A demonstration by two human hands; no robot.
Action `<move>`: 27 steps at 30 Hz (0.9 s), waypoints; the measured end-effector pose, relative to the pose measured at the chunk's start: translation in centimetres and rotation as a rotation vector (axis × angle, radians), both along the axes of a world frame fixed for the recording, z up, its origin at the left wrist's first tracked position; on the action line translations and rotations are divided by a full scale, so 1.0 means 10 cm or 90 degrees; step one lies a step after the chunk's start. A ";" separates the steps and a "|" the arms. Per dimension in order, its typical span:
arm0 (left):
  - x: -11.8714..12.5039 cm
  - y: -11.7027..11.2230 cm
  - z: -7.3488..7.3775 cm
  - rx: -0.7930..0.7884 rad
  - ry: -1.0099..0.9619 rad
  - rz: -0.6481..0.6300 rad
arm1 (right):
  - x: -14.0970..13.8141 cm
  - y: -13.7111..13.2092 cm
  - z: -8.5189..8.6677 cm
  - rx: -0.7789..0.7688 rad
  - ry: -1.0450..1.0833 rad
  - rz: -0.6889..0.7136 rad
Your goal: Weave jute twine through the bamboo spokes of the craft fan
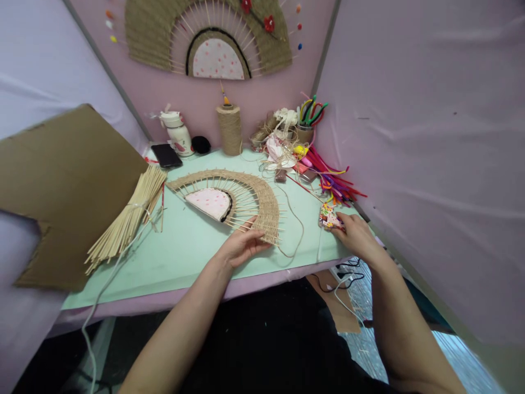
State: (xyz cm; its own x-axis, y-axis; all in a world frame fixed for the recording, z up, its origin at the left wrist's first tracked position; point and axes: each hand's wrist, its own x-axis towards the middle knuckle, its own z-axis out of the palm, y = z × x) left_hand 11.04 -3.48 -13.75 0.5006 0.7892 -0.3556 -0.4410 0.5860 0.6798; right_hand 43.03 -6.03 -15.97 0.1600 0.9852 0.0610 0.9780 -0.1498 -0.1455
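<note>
My left hand (246, 243) grips the near right end of a half-round woven fan (268, 205), thumb on top and fingers beneath. The fan has thin wooden ribs, a twine band and a pink-dotted white centre edged in black. A loose strand of twine (302, 230) curls from its end across the table. At the table's right side, my right hand (356, 234) has its fingers closed on a small, brightly patterned flat object (329, 216). Its exact kind is unclear. A white cable (319, 247) runs down from beside it.
A bundle of sticks (129, 219) and brown cardboard (69, 186) lie left. Along the back are a phone (166, 156), a white bottle (177, 133) and a twine cone (230, 129). Pipe cleaners (334, 178) and a cup of scissors (305, 128) crowd the right. Another fan (159, 38) hangs behind.
</note>
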 end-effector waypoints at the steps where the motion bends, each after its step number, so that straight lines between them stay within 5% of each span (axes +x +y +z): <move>1: 0.00 0.00 0.00 -0.002 -0.001 0.002 | 0.01 0.00 0.00 -0.006 0.005 -0.002; 9: 0.00 0.00 0.00 0.004 -0.004 0.000 | 0.03 -0.19 0.05 0.064 0.193 0.031; 13: 0.00 0.00 0.00 0.013 -0.013 -0.007 | -0.08 -0.37 0.19 0.090 0.506 0.020; 19: 0.01 0.00 -0.01 -0.001 -0.009 0.009 | -0.42 -0.59 0.37 -0.025 0.975 -0.065; 27: 0.00 0.00 -0.05 0.000 -0.016 0.011 | -0.64 -0.70 0.25 -0.097 0.804 0.004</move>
State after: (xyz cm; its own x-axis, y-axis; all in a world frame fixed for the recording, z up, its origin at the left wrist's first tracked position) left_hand 11.05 -3.50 -14.21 0.4950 0.7982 -0.3433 -0.4678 0.5778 0.6688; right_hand 36.67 -13.06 -13.43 0.0194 0.9697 -0.2437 0.1729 -0.2433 -0.9544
